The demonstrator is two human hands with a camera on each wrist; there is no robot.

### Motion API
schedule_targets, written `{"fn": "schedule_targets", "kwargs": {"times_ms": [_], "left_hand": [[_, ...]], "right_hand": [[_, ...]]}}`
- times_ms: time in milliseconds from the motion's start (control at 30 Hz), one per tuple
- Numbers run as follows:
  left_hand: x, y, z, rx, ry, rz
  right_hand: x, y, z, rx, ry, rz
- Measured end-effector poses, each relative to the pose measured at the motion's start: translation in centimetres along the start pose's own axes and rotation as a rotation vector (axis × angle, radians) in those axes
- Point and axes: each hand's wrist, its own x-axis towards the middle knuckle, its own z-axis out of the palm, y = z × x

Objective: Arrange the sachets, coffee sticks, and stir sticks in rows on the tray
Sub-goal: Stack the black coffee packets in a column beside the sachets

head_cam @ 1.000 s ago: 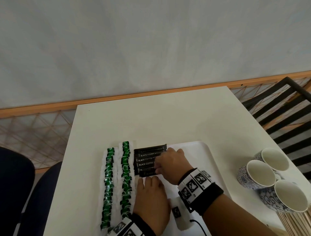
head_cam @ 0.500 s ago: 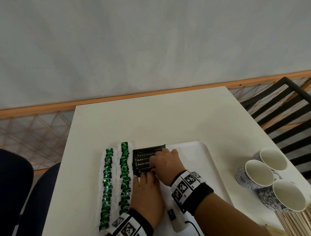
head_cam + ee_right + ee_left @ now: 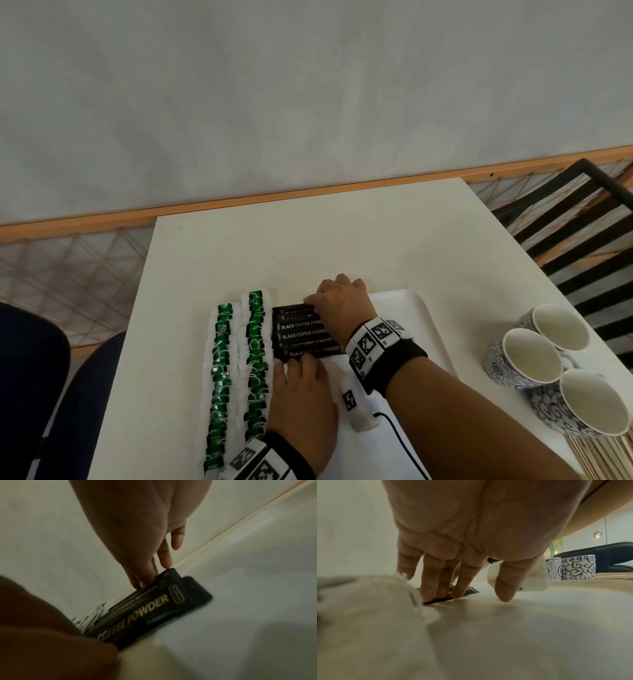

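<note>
Several black coffee sticks (image 3: 303, 334) lie side by side on the white tray (image 3: 407, 308), right of two long rows of green-and-white sachets (image 3: 221, 370). My right hand (image 3: 342, 303) is at the far end of the stack, its straight fingers (image 3: 164, 555) against the farthest stick (image 3: 164, 578). At the near end, my left hand (image 3: 301, 394) lies flat and its fingertips (image 3: 436, 588) press the edge of the nearest stick (image 3: 471, 590). Neither hand grips anything. The wooden stir sticks (image 3: 603, 459) lie off the tray at the table's near right corner.
Three blue-patterned cups (image 3: 529, 356) stand on the white table (image 3: 308, 240) right of the tray. A black slatted rack (image 3: 575, 219) is beyond the table's right edge, and a dark chair (image 3: 30, 377) is at the left. The tray's right half is bare.
My right hand has slid from the near-middle of the coffee sticks to their far end, uncovering more labels. The left hand stays at the near end.
</note>
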Motion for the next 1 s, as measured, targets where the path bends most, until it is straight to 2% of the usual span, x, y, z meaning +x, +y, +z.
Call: {"fn": "schedule_targets", "kwargs": {"times_ms": [267,467,533,633,800,933,1000], "left_hand": [[-0.2,0.0,-0.2,0.003,-0.044,-0.006],[-1.4,-0.3,-1.1,-0.038,-0.046,0.03],[-2.5,-0.8,-1.6,-0.065,-0.053,0.047],[-5.0,-2.4,-1.6,-0.136,0.004,0.098],[-9.9,-5.8,-0.3,-0.295,0.103,0.223],[-13.4,-6.9,1.7,-0.429,0.106,0.22],[-15.1,-7.1,2.0,-0.453,0.117,0.19]], "right_hand": [[0.4,-0.4,0.1,-0.029,0.0,0.014],[-1.6,0.0,-1.4,0.084,0.069,0.082],[-3.9,0.5,-2.9,0.099,0.015,0.081],[-9.1,1.3,-4.6,0.118,-0.144,0.071],[-18.1,1.1,-5.9,0.125,-0.274,0.03],[-23.5,-1.6,-4.2,0.165,-0.36,-0.134],[-25.3,-3.4,-2.5,0.083,-0.397,-0.221]]}}
